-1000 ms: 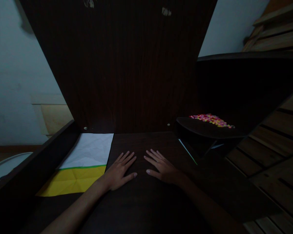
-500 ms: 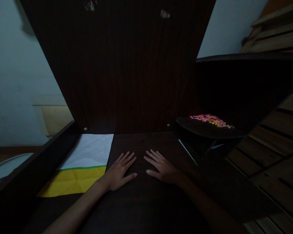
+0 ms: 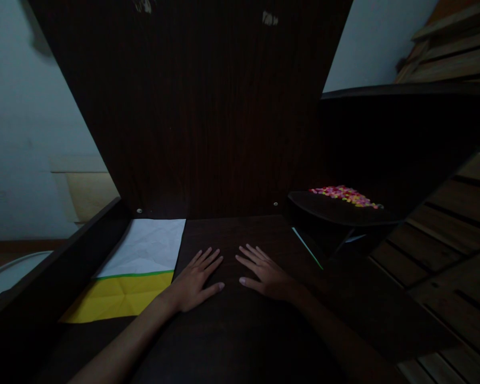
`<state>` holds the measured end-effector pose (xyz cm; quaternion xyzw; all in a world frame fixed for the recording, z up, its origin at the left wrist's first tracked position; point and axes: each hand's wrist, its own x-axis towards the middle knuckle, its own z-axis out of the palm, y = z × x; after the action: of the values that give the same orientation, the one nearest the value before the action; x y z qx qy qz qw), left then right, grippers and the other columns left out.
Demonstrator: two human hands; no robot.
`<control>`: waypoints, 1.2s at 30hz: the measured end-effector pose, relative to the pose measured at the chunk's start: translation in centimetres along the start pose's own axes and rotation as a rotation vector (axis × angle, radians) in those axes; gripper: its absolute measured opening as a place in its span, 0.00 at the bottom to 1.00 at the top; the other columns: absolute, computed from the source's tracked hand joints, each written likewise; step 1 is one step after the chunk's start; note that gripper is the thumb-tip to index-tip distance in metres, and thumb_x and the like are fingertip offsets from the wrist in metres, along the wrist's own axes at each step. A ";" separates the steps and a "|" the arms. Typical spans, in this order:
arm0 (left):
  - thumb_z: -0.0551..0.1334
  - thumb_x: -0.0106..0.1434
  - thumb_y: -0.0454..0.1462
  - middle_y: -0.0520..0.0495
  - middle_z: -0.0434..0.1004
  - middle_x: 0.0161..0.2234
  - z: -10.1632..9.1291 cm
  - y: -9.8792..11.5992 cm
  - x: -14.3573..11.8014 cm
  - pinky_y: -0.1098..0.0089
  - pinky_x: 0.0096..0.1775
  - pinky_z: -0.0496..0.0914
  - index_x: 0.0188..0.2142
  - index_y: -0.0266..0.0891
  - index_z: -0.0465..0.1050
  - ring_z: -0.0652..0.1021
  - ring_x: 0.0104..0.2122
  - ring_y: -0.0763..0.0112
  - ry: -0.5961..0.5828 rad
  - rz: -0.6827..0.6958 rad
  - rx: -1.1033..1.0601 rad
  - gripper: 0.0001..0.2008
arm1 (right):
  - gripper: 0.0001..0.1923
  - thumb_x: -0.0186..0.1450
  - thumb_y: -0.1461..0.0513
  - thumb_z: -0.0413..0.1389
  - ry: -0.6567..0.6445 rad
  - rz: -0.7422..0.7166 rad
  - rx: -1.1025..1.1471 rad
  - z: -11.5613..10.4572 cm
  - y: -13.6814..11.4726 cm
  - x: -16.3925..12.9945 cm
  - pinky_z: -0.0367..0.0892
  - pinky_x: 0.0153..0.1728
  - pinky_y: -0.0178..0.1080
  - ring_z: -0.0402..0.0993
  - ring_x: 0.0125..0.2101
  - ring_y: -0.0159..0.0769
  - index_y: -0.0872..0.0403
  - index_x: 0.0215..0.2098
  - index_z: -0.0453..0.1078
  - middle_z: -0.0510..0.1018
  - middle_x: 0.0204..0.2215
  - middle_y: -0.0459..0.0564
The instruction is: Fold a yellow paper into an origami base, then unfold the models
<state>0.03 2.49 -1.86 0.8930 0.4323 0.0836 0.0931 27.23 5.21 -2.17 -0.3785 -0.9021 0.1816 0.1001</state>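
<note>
Dark wooden desk (image 3: 232, 330), left hand (image 3: 194, 282) flat, right hand (image 3: 266, 274) flat, fingers spread

head camera looks down, close over desk (image 3: 240, 330).

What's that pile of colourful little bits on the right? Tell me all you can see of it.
The pile of colourful bits is a flat, loose heap of many tiny pieces in pink, red, yellow and orange. They are too small and dim to tell what they are or what they are made of. The heap lies on a dark curved shelf set a little above the desk surface, to the right of both hands. Nothing touches it but the shelf; the right hand lies flat on the desk, well apart from it.
</note>
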 end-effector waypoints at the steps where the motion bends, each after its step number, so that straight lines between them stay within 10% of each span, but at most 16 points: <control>1: 0.48 0.68 0.55 0.42 0.45 0.69 -0.1 0.1 0.0 0.48 0.64 0.47 0.68 0.41 0.48 0.48 0.67 0.54 -0.007 -0.005 -0.002 0.35 | 0.37 0.67 0.42 0.46 -0.002 0.002 -0.004 0.0 0.0 0.0 0.37 0.66 0.54 0.37 0.68 0.46 0.50 0.68 0.50 0.46 0.69 0.53; 36: 0.48 0.68 0.56 0.41 0.45 0.69 -0.1 0.2 0.1 0.48 0.64 0.47 0.67 0.40 0.48 0.47 0.67 0.54 -0.024 -0.018 -0.005 0.36 | 0.37 0.68 0.42 0.46 -0.014 0.008 -0.005 -0.1 -0.1 0.0 0.36 0.66 0.54 0.36 0.68 0.46 0.51 0.68 0.50 0.45 0.69 0.54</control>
<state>0.19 2.41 -1.67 0.8897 0.4391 0.0731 0.1012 27.20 5.12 -2.00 -0.3811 -0.9017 0.1821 0.0922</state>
